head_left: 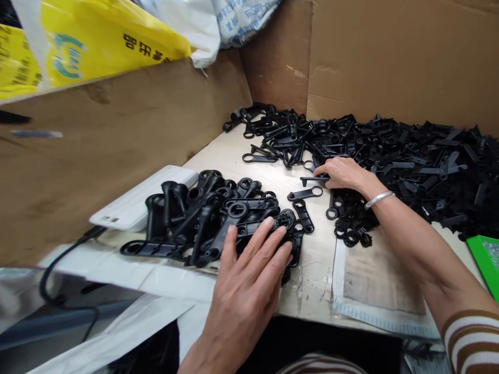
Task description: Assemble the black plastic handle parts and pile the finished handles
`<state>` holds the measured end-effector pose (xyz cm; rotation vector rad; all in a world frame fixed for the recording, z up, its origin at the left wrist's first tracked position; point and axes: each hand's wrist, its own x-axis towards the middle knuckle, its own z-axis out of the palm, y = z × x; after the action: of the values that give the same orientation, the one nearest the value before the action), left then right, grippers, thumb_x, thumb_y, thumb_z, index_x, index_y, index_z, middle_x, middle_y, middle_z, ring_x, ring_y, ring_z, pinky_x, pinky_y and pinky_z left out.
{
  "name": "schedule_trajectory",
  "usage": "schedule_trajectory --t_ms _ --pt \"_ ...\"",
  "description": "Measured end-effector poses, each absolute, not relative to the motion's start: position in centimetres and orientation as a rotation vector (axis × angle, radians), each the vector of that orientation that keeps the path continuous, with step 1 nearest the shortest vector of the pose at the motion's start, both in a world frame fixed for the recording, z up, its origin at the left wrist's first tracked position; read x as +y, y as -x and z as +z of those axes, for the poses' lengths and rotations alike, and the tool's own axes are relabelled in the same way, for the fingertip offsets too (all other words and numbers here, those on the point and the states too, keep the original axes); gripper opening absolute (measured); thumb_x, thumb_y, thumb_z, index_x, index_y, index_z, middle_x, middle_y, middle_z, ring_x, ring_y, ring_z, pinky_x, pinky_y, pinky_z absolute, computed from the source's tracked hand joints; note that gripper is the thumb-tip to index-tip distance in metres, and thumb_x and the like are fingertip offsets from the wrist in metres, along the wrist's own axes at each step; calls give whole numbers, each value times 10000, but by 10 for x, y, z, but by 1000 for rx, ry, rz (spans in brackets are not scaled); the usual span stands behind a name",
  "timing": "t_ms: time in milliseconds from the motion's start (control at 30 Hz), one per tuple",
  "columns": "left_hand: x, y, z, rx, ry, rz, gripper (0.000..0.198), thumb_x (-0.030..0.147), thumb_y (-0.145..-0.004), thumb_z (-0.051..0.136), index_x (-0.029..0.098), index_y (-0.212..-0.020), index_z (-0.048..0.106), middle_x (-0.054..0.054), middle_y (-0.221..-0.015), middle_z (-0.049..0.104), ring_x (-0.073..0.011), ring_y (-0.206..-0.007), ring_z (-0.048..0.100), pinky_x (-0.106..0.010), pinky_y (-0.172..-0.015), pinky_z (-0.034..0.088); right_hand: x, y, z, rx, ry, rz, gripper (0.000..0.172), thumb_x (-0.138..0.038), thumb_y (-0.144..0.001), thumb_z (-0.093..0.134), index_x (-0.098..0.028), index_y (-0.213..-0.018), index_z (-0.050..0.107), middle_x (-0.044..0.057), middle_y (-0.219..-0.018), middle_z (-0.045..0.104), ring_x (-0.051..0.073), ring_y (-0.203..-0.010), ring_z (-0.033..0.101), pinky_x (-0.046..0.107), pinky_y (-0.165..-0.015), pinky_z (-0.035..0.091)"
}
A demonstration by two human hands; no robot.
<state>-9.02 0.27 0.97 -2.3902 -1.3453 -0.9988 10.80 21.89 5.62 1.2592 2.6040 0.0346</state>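
My left hand (251, 291) lies with its fingers out flat on the near edge of a heap of black plastic crank-shaped parts (206, 213), which have ring ends. Farther right, my right hand (343, 174), with a silver bangle at the wrist, is closed with curled fingers around a thin black plastic part (314, 179). Its thumb is mostly hidden. A flat black lever with a ring end (305, 194) lies just below that hand. Small black ribbed rings (353, 228) sit in a cluster under the right forearm.
A large pile of black levers (424, 161) fills the back and right against cardboard walls (401, 62). A white flat device (136, 202) with a black cable stands at left. A bright green object (481, 259) is at the right edge. Yellow and white bags (113, 41) hang over the left wall.
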Motion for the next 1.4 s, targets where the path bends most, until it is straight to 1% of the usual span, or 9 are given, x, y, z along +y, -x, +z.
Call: schedule_trajectory --t_ms 167,300,467,700,833,1033,1200,1300,1400 --pt "1 88 7 -1334 2406 -1006 265 2 -860 545 118 -1087 617 -159 -1183 707 -313 -1286 551 -598 -1171 264 211 -141 79 2822 -1322 -336 436 -152 -760 567 -282 -1150 712 -20 -926 740 174 -818 645 256 -731 433" --pt "0 84 4 -1340 2420 -1015 315 -19 -853 519 145 -1105 611 -144 -1207 699 -307 -1300 539 -609 -1154 286 169 -177 93 3017 -1270 -491 345 -171 -803 561 -284 -1073 741 -32 -998 734 170 -871 650 278 -822 459" --pt "0 78 6 -1307 2440 -1007 294 -38 -844 521 116 -1080 604 -166 -1200 697 -325 -1277 557 -630 -1141 287 81 -206 83 3024 -1154 -273 293 -173 -884 540 -309 -1075 716 47 -1111 675 214 -997 606 348 -823 508" --pt "22 81 25 -1347 2473 -841 198 71 -923 483 152 -1061 598 -122 -1203 696 -294 -1258 571 -606 -1131 332 25 -224 43 3011 -1245 -52 418 50 -825 401 -228 -968 678 89 -1226 608 268 -1162 517 374 -788 569" --pt "42 83 34 -1352 2510 -709 209 147 -960 416 190 -988 618 -84 -1101 722 -266 -1141 629 -565 -1088 407 39 -233 34 3092 -1266 -96 289 -51 -901 459 -216 -945 692 83 -1203 643 265 -1168 524 416 -882 557" --pt "37 70 35 -1276 2659 -683 233 90 -933 419 193 -1020 609 -70 -1064 712 -250 -1058 624 -555 -1083 408 51 -251 30 3267 -1352 -575 249 -165 -951 487 -203 -1053 711 85 -1247 675 231 -1294 507 429 -1069 457" --pt "7 33 21 -1077 2819 -905 164 138 -945 501 126 -1075 599 -81 -960 701 -210 -957 622 -430 -1008 488 26 -274 30 3004 -1911 -434 268 -298 -969 489 -203 -1107 698 83 -1101 734 220 -1036 677 398 -949 535" --pt "-3 11 7 -963 3020 -757 185 150 -935 525 129 -1106 591 -96 -1018 675 -216 -958 608 -361 -880 531 6 -272 22 2714 -2093 -252 324 -385 -947 526 -202 -1180 658 94 -1123 723 240 -954 700 402 -860 567" --pt "-2 0 -2 -906 3122 -520 222 103 -917 520 140 -1128 581 -107 -1100 643 -230 -992 592 -368 -866 523 -8 -257 11 2593 -2104 -170 428 -413 -924 560 -189 -1289 574 106 -1183 691 268 -1021 678 413 -853 571"
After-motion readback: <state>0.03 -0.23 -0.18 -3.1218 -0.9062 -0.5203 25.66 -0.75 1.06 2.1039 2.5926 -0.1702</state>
